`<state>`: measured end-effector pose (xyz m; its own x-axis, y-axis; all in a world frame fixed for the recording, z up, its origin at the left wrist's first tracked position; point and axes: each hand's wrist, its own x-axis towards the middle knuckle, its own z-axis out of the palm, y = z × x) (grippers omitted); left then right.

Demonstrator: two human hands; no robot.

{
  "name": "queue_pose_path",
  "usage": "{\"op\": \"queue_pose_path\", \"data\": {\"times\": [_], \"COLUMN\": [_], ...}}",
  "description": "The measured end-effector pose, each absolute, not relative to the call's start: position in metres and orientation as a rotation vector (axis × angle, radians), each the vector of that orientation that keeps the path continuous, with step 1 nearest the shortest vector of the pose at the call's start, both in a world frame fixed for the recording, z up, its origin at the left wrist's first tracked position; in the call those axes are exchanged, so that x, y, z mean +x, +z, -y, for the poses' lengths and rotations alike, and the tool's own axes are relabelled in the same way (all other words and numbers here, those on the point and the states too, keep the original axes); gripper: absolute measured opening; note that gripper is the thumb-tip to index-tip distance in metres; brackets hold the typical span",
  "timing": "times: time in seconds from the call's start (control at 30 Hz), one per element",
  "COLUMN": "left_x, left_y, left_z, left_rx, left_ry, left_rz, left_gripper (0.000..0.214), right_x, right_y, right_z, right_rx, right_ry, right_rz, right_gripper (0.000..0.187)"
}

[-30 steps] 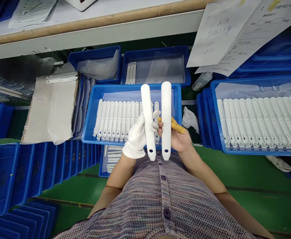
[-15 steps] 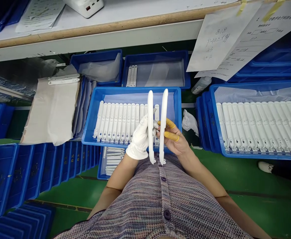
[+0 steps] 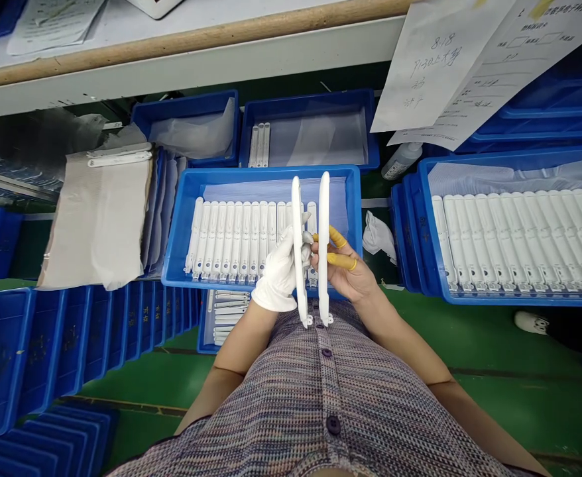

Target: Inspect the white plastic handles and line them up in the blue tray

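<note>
- My left hand [image 3: 277, 268], in a white glove, has its fingers closed on one long white piece [image 3: 298, 258], its grey fingertips showing in the gap
- My right hand [image 3: 354, 279], bare but for yellow finger covers [image 3: 341, 261], pinches a second white piece [image 3: 323, 252], fingers bent round it and a little parted
- Both pieces stand edge-on to me, side by side and apart, small tabs at the near ends; whether my fingertips meet between them I cannot tell
- They are held up over the front of the blue tray [image 3: 177, 228], where a row of like pieces [image 3: 231, 238] lies, one more lying to the right of the row, partly behind my hands
- The step in hand, as I judge it, is holding the pair together and looking along their sides
- The next move, I'd say, calls for a light, even grip, turning my wrists without letting the two knock
</note>
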<state>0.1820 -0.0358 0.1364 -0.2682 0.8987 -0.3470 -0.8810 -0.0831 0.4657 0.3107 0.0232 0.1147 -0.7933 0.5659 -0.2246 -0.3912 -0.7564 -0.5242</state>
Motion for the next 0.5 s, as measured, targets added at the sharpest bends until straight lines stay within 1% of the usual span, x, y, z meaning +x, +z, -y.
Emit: {"op": "queue_pose_path", "data": {"times": [0.37, 0.5], "left_x": [0.1803, 0.1797], "left_y": [0.1379, 0.1338], "left_z": [0.0384, 0.0388], "left_rx": [0.05, 0.055], "left_ry": [1.699, 1.7], "left_rz": [-0.675, -0.709], "left_gripper": [0.042, 0.037], "right_x": [0.3095, 0.3083], "right_y": [0.1108, 0.11], "right_z": [-0.0214, -0.0207], "right_rx": [-0.497, -0.549], "right_ry": [2.474, 2.462], "right_rz": [0.632, 0.6], "right_gripper": [0.05, 0.051]}}
